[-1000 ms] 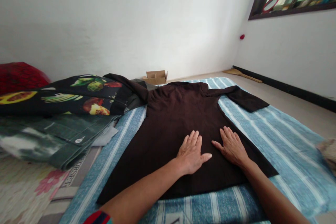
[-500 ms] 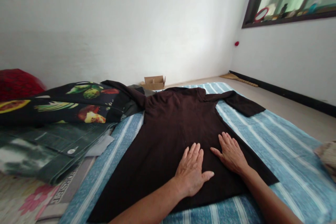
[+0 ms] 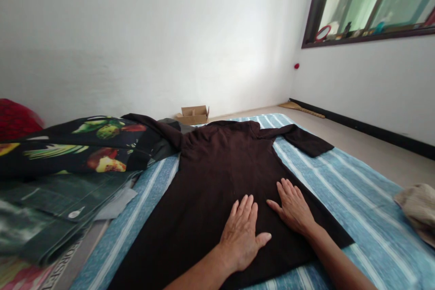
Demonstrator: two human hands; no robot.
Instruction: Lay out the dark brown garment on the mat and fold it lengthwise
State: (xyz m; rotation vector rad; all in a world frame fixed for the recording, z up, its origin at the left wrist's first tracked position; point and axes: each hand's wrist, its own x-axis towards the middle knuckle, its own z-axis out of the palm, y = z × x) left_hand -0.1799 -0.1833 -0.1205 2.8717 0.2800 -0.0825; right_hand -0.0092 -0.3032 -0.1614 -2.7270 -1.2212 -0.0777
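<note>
Sheet: the blue striped sheet (image 3: 353, 195) lies under everything in hand; the view has tipped a little, so all of it now sits lower and further left.
Dress: the dark brown dress (image 3: 217, 176) is spread on the sheet, hem toward the person, collar away. Its right sleeve (image 3: 302, 140) lies out on the sheet; its left sleeve (image 3: 149, 122) runs up against the clothes. Its outline matches the earlier views, so I judge the slight hand shift has left the layout as it was.
Window: on its sill (image 3: 374, 38) stand a red-rimmed mirror (image 3: 322, 33) and small bottles, too blurred to name.
Clothes: fruit-print cloth (image 3: 68, 145) lies on green denim (image 3: 57, 208), left of the dress; red cloth or a bag (image 3: 16, 120) is behind, contents not to be told.
Bundle: a pale, wrinkled cloth (image 3: 416, 208) at the right edge.
Box: the open cardboard box (image 3: 193, 120) sits beyond the dress, near the wall (image 3: 112, 41); a partition seems to show inside, but any contents are hidden.
Left hand: palm down on the lower dress (image 3: 239, 240), a touch nearer the hem than a second ago; fingers extended, gripping nothing.
Right hand: flat on the dress just beside it (image 3: 294, 206), about where it was; fingers straight, thumb spread, holding nothing.
</note>
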